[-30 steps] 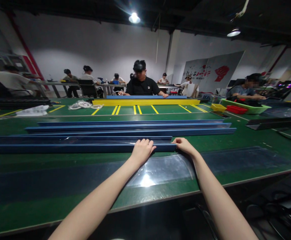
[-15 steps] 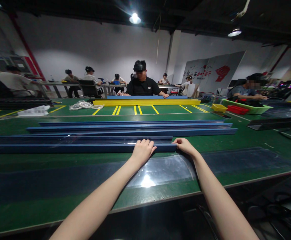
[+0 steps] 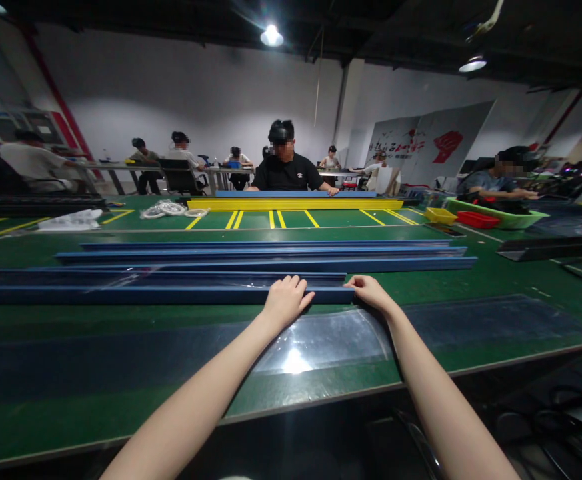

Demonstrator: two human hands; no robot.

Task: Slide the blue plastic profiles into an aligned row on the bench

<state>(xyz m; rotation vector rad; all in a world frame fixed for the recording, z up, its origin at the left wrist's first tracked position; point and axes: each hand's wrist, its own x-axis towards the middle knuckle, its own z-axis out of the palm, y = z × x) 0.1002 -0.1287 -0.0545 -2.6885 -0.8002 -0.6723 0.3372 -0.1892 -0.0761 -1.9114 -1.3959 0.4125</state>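
A long blue channel [image 3: 161, 295] lies across the green table, with clear film [image 3: 131, 277] showing inside its trough. My left hand [image 3: 288, 300] is closed over the channel's near wall close to its right end, fingers reaching into the trough. At that right end my right hand [image 3: 369, 292] is pinched on the channel's edge; what lies between its fingertips is mostly hidden. Under my forearms a flat transparent plastic strip [image 3: 335, 337] runs along the near side of the table and catches the lamp's glare.
More blue channels [image 3: 271, 261] lie just beyond. Across the table, a co-worker in a black shirt [image 3: 291, 175] has a hand at a blue piece behind a yellow channel [image 3: 295, 205]. Coiled white tubing [image 3: 165, 209] lies at left; yellow [image 3: 439, 215] and red bins [image 3: 478, 219] stand at right.
Both my hands stay at the channel's right end with hardly any movement. The co-worker's hand on the left side has dropped out of sight behind the blue piece.
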